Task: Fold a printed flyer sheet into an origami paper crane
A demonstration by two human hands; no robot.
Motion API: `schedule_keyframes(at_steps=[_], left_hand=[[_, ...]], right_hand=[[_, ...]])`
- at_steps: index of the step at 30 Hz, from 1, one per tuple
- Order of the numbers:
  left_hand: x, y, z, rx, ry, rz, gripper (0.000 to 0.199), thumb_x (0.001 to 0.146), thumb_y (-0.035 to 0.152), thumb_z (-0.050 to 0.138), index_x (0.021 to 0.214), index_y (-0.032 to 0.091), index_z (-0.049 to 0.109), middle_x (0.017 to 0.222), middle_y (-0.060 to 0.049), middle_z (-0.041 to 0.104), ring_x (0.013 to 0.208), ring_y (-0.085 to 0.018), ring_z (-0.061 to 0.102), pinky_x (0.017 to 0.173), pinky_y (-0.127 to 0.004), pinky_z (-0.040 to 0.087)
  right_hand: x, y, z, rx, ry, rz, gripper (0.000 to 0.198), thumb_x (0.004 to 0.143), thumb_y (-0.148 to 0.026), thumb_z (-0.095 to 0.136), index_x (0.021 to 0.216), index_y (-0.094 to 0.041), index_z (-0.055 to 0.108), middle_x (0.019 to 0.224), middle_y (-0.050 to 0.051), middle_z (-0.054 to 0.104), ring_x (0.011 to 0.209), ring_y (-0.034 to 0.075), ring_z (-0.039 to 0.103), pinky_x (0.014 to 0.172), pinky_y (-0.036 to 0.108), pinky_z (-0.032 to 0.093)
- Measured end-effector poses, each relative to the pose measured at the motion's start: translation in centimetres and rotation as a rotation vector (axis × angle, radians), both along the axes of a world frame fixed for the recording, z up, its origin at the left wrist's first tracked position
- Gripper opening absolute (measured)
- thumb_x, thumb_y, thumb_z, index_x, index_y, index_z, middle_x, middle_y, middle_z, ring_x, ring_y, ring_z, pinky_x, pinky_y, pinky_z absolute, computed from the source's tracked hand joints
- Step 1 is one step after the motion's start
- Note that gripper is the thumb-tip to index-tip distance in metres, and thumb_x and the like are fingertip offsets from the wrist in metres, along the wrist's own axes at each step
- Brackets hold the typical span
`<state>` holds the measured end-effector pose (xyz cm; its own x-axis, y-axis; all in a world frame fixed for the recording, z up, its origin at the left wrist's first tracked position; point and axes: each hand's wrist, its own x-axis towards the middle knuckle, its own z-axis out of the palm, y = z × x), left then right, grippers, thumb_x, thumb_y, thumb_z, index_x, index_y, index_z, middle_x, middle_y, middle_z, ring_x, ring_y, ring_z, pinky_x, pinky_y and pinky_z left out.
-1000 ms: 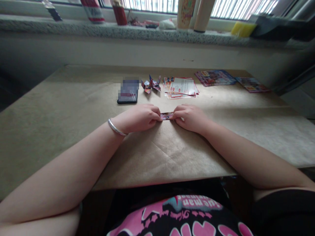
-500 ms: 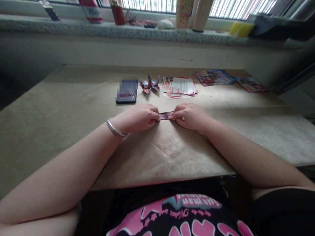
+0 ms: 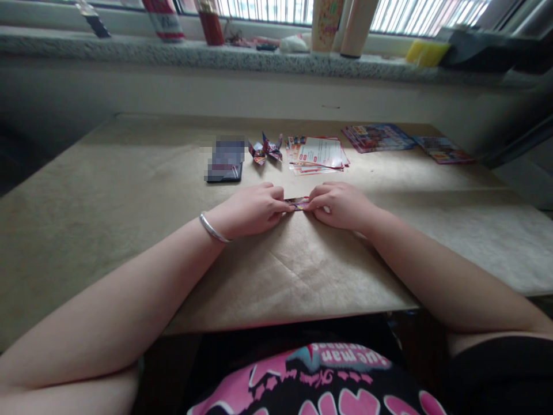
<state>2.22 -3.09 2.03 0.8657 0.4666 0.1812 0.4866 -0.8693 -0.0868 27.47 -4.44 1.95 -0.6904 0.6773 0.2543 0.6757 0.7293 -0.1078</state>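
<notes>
A narrow folded strip of colourful printed paper (image 3: 298,203) lies flat on the table between my hands. My left hand (image 3: 259,208), with a silver bangle on the wrist, presses its fingertips on the left end. Pinching the right end is my right hand (image 3: 339,204), thumb and fingers close together. My fingers hide both ends of the strip. Just beyond, two folded paper figures with pointed tips (image 3: 265,150) stand beside a stack of printed paper sheets (image 3: 322,153).
A dark phone (image 3: 227,161) lies left of the paper figures. Toward the back right are glossy printed packs (image 3: 380,137) and a smaller pile (image 3: 443,148). The beige table (image 3: 108,190) meets a wall under a stone windowsill (image 3: 242,59) holding bottles and a yellow block (image 3: 427,53).
My left hand has shifted slightly right along the strip, with its fingers reaching farther over it. Less of the paper shows between my hands. The right hand stays at its end.
</notes>
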Motion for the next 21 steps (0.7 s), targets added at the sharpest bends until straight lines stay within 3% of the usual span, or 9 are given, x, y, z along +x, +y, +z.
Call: schedule_keyframes(at_steps=[4,10,15,21], left_hand=[[-0.2,-0.1,0.7,0.008,0.035,-0.025,0.035,0.095,0.023,0.047,0.119,0.027,0.073,0.093,-0.007,0.066,0.082,-0.019,0.059,0.074,-0.031,0.048],[-0.5,-1.0,2.3,0.004,0.126,-0.006,0.031,0.093,0.023,0.048,0.101,0.020,0.078,0.087,-0.007,0.069,0.082,-0.019,0.063,0.072,-0.031,0.048],[-0.1,-1.2,2.5,0.018,0.162,0.015,0.029,0.093,0.024,0.050,0.095,0.018,0.078,0.087,-0.008,0.070,0.081,-0.020,0.063,0.068,-0.031,0.046],[-1.0,-0.2,2.2,-0.154,0.074,0.028,0.030,0.094,0.027,0.051,0.103,0.023,0.079,0.100,-0.004,0.074,0.084,-0.016,0.067,0.076,-0.027,0.049]], right_hand=[[-0.1,-0.1,0.3,0.009,-0.061,0.006,0.026,0.085,-0.018,0.058,0.095,-0.025,0.081,0.097,0.004,0.076,0.082,0.019,0.063,0.076,0.033,0.044],[0.7,0.2,0.3,-0.041,-0.017,0.014,0.027,0.085,-0.018,0.058,0.097,-0.027,0.081,0.099,0.002,0.076,0.083,0.018,0.064,0.077,0.032,0.045],[0.2,-0.1,0.3,-0.025,-0.046,-0.012,0.025,0.083,-0.018,0.058,0.093,-0.025,0.081,0.096,0.005,0.075,0.081,0.019,0.062,0.076,0.033,0.044],[-0.1,-0.4,0.2,-0.006,-0.002,-0.009,0.022,0.086,-0.027,0.058,0.087,-0.021,0.079,0.093,0.006,0.074,0.081,0.019,0.062,0.074,0.033,0.044]])
